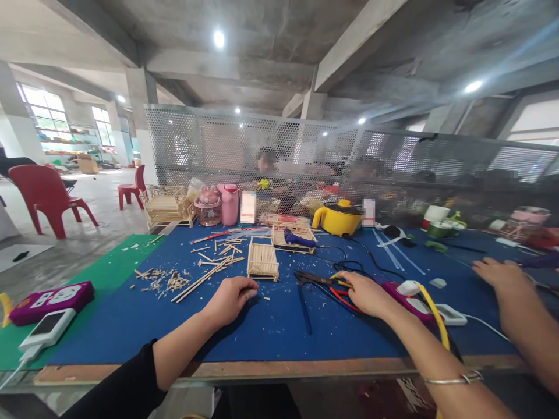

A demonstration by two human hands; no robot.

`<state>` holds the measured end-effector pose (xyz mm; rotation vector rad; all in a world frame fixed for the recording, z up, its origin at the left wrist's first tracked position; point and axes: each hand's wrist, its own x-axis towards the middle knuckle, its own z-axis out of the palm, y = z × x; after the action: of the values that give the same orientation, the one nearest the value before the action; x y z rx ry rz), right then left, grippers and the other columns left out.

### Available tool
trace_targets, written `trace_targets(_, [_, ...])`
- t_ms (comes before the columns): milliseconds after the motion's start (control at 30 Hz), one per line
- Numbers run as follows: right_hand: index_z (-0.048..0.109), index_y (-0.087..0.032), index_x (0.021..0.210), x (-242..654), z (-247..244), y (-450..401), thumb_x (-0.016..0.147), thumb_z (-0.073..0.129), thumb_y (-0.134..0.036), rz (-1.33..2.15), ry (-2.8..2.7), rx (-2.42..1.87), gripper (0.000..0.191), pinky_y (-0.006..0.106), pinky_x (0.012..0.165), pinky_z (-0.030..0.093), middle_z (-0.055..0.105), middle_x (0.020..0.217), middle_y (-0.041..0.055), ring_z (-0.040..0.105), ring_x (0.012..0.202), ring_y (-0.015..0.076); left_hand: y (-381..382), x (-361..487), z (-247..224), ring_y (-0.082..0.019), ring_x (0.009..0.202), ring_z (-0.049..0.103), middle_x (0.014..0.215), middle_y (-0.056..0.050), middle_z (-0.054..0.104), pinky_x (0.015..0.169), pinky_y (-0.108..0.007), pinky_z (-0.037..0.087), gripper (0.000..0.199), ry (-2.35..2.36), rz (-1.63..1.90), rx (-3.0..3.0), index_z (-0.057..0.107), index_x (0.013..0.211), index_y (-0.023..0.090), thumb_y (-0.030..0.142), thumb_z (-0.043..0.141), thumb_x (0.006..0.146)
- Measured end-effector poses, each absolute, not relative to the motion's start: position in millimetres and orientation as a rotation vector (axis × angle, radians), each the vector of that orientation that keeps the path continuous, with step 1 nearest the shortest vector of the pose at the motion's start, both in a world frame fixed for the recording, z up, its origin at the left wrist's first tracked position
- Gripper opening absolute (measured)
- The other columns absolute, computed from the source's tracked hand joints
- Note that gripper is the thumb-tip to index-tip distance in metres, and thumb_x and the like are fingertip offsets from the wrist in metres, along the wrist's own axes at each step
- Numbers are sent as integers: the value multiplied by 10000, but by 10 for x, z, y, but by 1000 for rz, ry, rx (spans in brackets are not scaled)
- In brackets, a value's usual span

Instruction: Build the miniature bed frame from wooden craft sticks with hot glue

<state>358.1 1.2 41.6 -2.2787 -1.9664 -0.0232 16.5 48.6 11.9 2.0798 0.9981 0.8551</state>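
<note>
My left hand point(231, 299) rests low over the blue mat point(262, 331), thumb and fingers pinched together; whatever may be between them is too small to make out. Just beyond it stands a little frame of wooden sticks point(262, 260). My right hand point(364, 293) has its fingers closed at the yellow and red handles of a pair of pliers point(343, 294). Beside these lies a dark-jawed tool with blue handles point(304, 305), partly overlapping them. Loose sticks point(209, 276) and short cut pieces point(168, 280) are scattered to the left.
Behind the small frame, a purple glue gun point(299, 238) lies on another stick frame point(279, 235). A yellow pot point(339, 219), pink flask point(230, 205) and stacked stick frames point(168, 206) line the back. Cables and a purple power strip point(408, 302) lie right, near another person's hand point(502, 276).
</note>
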Motion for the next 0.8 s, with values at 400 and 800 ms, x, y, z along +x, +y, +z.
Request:
trace_targets(400, [490,-208,1316,3709,646,-288,617,696,-376,569,-1871,-2112,748,284,688,479,709,855,38,657,775,229,389,265,243,-104,573,519,666,-15,580,626,-281,474,495,841,1057,1419,575,765,143,624,648,675])
trace_targets(800, [484,-241,1198,2280,603,-101,708,694,-447,876,-1253,-1277,572,264,477,465,601,731,-28,602,556,158,396,768,441,-128,697,510,728,-8,583,671,-249,400,192,655,1161,1661,636,755,153,344,641,777])
